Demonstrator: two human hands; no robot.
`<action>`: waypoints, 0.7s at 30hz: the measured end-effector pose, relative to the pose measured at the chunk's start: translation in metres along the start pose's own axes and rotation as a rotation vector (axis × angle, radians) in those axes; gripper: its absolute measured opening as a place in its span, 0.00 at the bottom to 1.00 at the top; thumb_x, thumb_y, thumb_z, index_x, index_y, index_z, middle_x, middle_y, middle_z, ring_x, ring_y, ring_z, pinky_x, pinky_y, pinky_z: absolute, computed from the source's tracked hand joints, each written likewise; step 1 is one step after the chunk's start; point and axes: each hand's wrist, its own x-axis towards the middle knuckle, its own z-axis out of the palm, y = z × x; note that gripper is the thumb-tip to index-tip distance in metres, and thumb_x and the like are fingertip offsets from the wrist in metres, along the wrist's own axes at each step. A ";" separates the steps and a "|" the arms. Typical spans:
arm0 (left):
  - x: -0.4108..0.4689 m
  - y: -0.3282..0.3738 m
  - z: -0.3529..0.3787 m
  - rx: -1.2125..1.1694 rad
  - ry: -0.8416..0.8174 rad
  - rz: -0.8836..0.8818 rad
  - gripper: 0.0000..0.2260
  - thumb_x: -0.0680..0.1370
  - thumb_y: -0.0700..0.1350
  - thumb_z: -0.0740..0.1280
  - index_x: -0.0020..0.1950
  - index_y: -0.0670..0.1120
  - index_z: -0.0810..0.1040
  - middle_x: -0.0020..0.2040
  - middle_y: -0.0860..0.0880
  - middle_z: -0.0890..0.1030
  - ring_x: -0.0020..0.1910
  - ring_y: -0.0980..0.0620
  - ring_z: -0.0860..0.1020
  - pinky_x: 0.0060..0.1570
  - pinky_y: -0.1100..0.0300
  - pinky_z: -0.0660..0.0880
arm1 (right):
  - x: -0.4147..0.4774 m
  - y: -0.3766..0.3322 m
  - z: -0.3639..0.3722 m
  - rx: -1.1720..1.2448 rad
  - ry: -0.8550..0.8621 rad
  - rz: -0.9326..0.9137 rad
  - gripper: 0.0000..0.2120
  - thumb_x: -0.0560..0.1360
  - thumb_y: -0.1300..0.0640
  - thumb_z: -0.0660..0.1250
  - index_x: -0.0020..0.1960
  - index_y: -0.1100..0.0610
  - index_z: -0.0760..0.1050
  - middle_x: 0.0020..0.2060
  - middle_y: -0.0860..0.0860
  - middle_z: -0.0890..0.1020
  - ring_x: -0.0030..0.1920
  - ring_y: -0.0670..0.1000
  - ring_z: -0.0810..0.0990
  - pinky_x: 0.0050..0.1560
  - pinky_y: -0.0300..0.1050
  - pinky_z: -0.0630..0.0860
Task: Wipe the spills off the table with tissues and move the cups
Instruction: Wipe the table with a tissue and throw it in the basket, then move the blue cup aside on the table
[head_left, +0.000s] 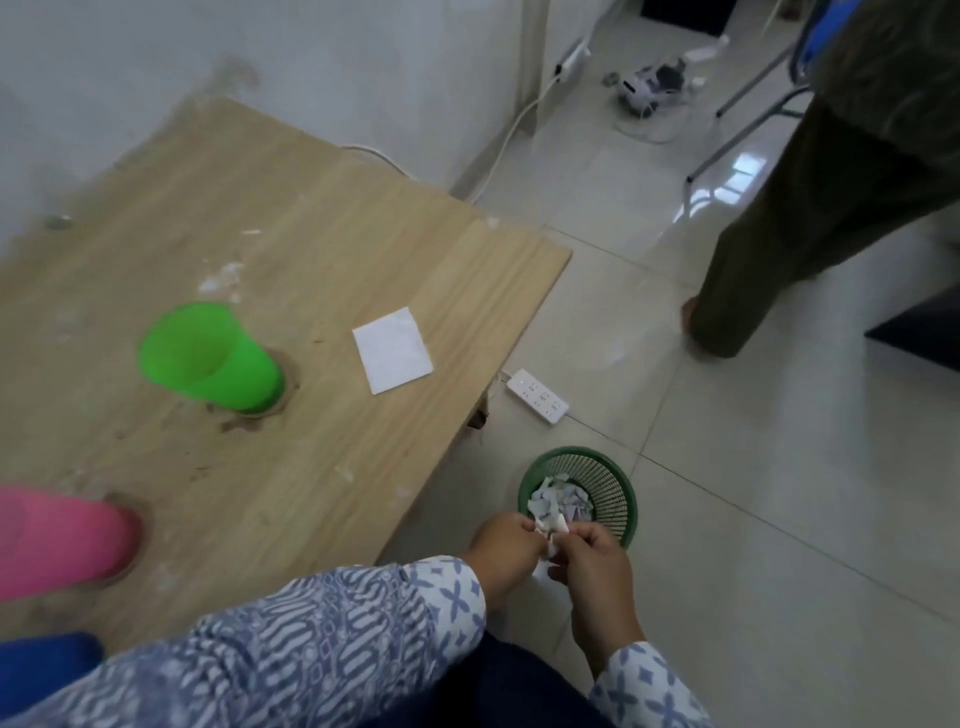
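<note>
While the person is sitting at the near end of the counter (363, 234), both hands are reaching out over a green bin (626, 506) that is standing on the floor just past the counter's corner. The left hand (506, 545) and the right hand (592, 569) are meeting above the near rim of the bin. They are holding a crumpled tissue (551, 532) between them. The grip of each hand is nearly closed, with the fingers curling in and pinching the white wad, one hand on each side. More scrunched paper scraps (563, 501) are lying inside the bin.

Back on the counter, a green cup (208, 358) is standing upright near the middle, and a brown spill (244, 423) is showing around its bottom. A pink cup (57, 540) is standing near the left edge, closer to the person, with a brown ring around its bottom too. A flat tissue (393, 349) is lying to the right of the green cup, close to the counter's right edge and not touching the cup. Little white crumbs (221, 278) are lying past the green cup.

A white power strip (537, 396) is lying on the floor beside the counter leg. Far across the floor, another person's leg (779, 249) in dark trousers is standing.
</note>
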 end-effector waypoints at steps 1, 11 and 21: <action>0.009 0.002 0.005 0.022 -0.010 -0.001 0.07 0.74 0.39 0.64 0.49 0.39 0.79 0.42 0.36 0.77 0.40 0.47 0.72 0.41 0.56 0.67 | 0.009 0.004 -0.004 0.014 0.012 0.024 0.05 0.70 0.68 0.63 0.37 0.61 0.74 0.36 0.59 0.79 0.36 0.54 0.76 0.38 0.49 0.75; 0.054 0.023 0.031 0.198 -0.125 0.065 0.18 0.79 0.36 0.59 0.70 0.41 0.70 0.66 0.42 0.75 0.63 0.44 0.74 0.57 0.61 0.71 | 0.095 0.035 -0.024 0.076 0.168 0.195 0.05 0.70 0.68 0.63 0.36 0.61 0.74 0.43 0.63 0.80 0.42 0.60 0.80 0.43 0.55 0.80; 0.068 0.017 0.031 0.245 -0.187 0.030 0.13 0.78 0.38 0.62 0.62 0.42 0.75 0.55 0.47 0.76 0.56 0.51 0.73 0.59 0.60 0.69 | 0.124 0.061 -0.037 0.190 0.211 0.332 0.16 0.70 0.74 0.60 0.55 0.60 0.71 0.53 0.60 0.76 0.48 0.56 0.76 0.42 0.47 0.76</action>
